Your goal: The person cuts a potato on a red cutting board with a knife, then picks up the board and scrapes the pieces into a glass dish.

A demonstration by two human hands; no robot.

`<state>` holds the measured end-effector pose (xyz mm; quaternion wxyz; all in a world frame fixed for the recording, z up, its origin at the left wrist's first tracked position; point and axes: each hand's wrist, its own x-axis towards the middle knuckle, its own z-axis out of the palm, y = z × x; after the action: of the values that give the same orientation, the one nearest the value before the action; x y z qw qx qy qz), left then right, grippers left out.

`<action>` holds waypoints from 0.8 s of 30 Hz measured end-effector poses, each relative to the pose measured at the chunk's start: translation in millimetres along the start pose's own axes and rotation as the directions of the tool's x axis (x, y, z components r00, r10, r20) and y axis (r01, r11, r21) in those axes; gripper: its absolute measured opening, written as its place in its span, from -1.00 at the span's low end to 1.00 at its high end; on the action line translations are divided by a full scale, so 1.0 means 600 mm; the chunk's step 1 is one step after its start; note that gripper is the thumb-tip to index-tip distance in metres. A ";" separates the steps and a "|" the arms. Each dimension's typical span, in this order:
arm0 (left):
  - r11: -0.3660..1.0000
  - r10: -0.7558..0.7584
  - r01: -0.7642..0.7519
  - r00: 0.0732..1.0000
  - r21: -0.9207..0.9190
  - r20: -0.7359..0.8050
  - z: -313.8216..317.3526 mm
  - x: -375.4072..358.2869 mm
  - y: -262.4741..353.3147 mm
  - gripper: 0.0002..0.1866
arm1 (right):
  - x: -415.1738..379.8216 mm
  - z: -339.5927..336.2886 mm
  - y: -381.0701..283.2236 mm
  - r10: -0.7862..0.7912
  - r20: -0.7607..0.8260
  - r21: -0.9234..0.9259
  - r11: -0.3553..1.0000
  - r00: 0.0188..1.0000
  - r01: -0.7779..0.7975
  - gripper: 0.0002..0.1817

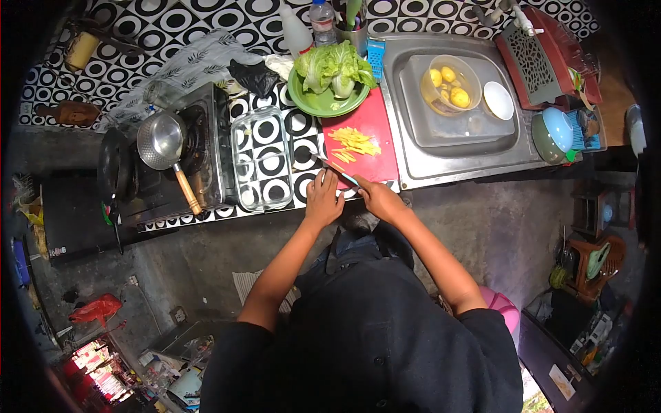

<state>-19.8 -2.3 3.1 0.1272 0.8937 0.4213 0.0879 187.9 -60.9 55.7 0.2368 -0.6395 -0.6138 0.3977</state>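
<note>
My right hand is closed around the light blue handle of a knife. Its blade points up and left over the lower left of a red cutting board. At the board's near left edge is my left hand, fingers bent close together beside the blade; what lies under them is hidden. Thin yellow-orange cut strips are piled on the board, with a few loose ones nearer the knife. Behind them a green bowl holds leafy green lettuce and overlaps the board's far end.
Left of the board stands a glass dish, then a stove with a saucepan. On the right, a steel sink has a tub of yellow peeled pieces and a white bowl. A dish rack stands beyond.
</note>
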 end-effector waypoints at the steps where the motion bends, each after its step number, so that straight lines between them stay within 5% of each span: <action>1: 1.000 0.003 -0.003 1.000 -0.001 -0.010 0.001 0.000 0.000 -0.34 | 0.001 -0.001 -0.001 0.004 0.005 0.002 1.000 1.000 -0.004 -0.51; 24: 1.000 -0.010 0.010 1.000 0.007 0.027 0.001 0.002 0.000 -0.34 | 0.020 0.004 -0.009 -0.023 -0.008 0.003 1.000 1.000 0.023 -0.50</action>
<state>-19.0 -1.5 2.8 0.1302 0.8930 0.4245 0.0734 181.7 -49.0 56.0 0.2446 -0.6335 -0.6197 0.3934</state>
